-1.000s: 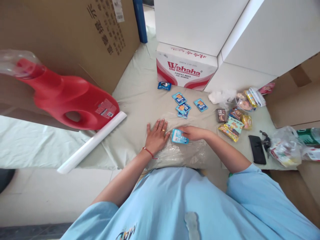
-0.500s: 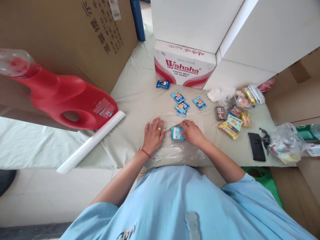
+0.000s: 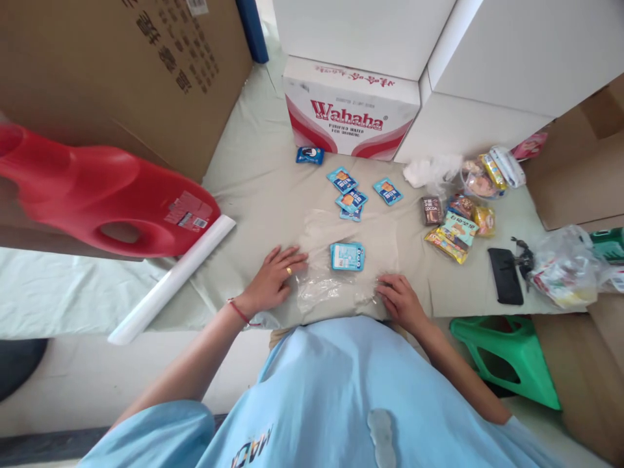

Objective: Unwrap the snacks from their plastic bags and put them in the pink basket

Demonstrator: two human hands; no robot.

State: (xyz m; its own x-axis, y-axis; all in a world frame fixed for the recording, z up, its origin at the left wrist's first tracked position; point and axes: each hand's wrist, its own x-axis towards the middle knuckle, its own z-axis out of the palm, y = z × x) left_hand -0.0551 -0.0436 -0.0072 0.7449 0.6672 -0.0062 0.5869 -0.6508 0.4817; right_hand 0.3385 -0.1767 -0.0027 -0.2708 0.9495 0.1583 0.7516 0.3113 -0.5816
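Note:
On the cloth-covered table in front of me lies a sheet of clear plastic film (image 3: 322, 289), crinkled along its near edge. A small stack of light blue packets (image 3: 347, 257) rests on the film. My left hand (image 3: 273, 278), with a ring and a red bracelet, lies to the left of the film, fingers stretched toward its edge. At the near right corner, my right hand (image 3: 400, 300) has its fingers drawn together on the film. Beyond the stack sit overlapping blue snack packets (image 3: 351, 200) and a separate one (image 3: 389, 191).
A red detergent bottle (image 3: 117, 201) and a white roll (image 3: 173, 279) lie at left. A Wahaba-style water carton, lettered Wahaha (image 3: 351, 114), stands at the back. Snacks (image 3: 458, 231), a phone (image 3: 506, 276) and a plastic bag (image 3: 568, 266) lie at right. A green stool (image 3: 507, 357) is below.
My right hand has left the packet stack and moved right and nearer to the film's corner. My left hand has shifted left. The stack now lies uncovered, and the view has tilted slightly.

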